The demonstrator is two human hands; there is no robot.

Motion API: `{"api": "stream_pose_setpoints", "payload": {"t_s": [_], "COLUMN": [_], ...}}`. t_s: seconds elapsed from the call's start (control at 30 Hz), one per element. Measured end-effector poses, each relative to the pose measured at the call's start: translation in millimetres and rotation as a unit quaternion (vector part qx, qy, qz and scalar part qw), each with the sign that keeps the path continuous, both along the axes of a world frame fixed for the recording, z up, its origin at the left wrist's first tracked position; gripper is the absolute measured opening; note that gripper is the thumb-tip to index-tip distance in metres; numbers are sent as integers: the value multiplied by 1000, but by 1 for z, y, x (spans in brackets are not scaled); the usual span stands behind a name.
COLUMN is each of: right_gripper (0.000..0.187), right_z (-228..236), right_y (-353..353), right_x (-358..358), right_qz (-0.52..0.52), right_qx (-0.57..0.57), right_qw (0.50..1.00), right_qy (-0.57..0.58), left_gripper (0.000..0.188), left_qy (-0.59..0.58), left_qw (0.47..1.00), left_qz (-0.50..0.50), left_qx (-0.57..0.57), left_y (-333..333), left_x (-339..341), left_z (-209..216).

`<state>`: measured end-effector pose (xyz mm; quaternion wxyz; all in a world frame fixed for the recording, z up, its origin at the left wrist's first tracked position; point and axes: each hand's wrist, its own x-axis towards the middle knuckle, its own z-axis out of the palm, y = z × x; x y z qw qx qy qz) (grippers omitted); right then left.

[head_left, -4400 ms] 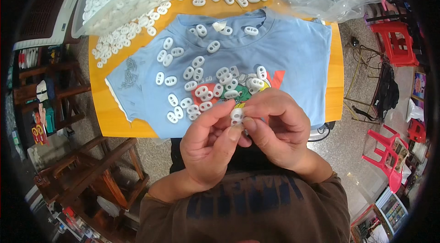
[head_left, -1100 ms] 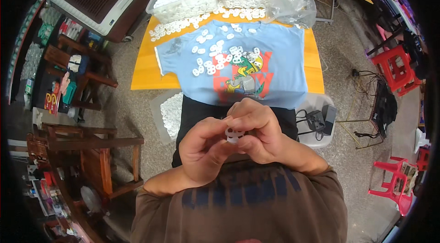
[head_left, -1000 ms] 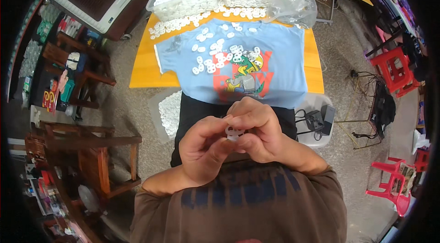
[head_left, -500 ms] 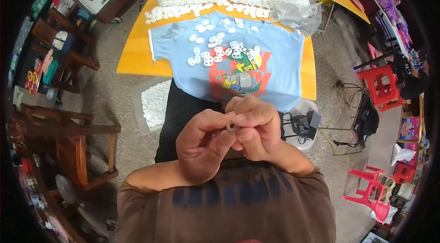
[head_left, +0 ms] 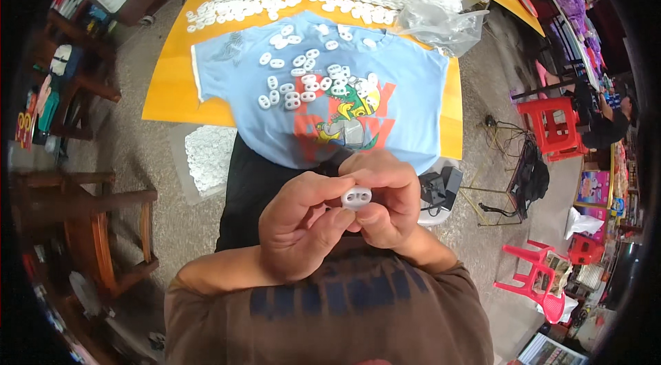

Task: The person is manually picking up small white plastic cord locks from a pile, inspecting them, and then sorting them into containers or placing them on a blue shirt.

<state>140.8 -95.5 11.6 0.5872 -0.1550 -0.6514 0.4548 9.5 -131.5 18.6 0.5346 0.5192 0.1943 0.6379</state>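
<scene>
Close to my chest, both hands hold one small white oval plastic piece with two holes (head_left: 357, 198). Its holed face is turned up toward me. My left hand (head_left: 297, 224) pinches one end between thumb and forefinger, and my right hand (head_left: 387, 193) pinches the other end the same way. Beyond them a light blue T-shirt (head_left: 406, 100) with a red, green and yellow print lies spread over the table edge. Several similar white pieces (head_left: 308, 96) are scattered on it, some stacked or touching.
On the yellow table (head_left: 169, 90), loose white pieces (head_left: 241, 8) line up before two clear tubs full of them. A clear plastic bag (head_left: 447, 28) lies at right. Another filled tub (head_left: 180, 158) is on the floor at left. Red stools (head_left: 551, 124) and wooden chairs (head_left: 96, 234) stand around.
The white piece has turned in my fingers: before, only one hole showed at its end; now its two-holed face shows. The whole view has shifted slightly.
</scene>
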Motion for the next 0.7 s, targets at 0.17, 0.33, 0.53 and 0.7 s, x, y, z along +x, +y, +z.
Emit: {"api": "stream_pose_setpoints", "payload": {"t_s": [0.17,0.33,0.53,0.7], "right_gripper": [29,27,27,31], "right_z": [-10,-17,-31,-42], "right_y": [12,27,55,75], "right_x": [1,2,-1,-7], "right_qz": [-11,-4,10,21], "right_qx": [-26,-82,-133,-132], "right_qw": [999,996,991,991], "right_qy": [24,20,14,17], "left_gripper": [32,30,28,28], "left_qy": [52,117,156,147], "left_qw": [998,991,985,982], "left_qz": [16,60,71,80], "left_qx": [-13,-12,-31,-87], "left_y": [18,43,74,85], "left_x": [-2,-5,-10,-17], "left_z": [0,-6,-20,-27]}}
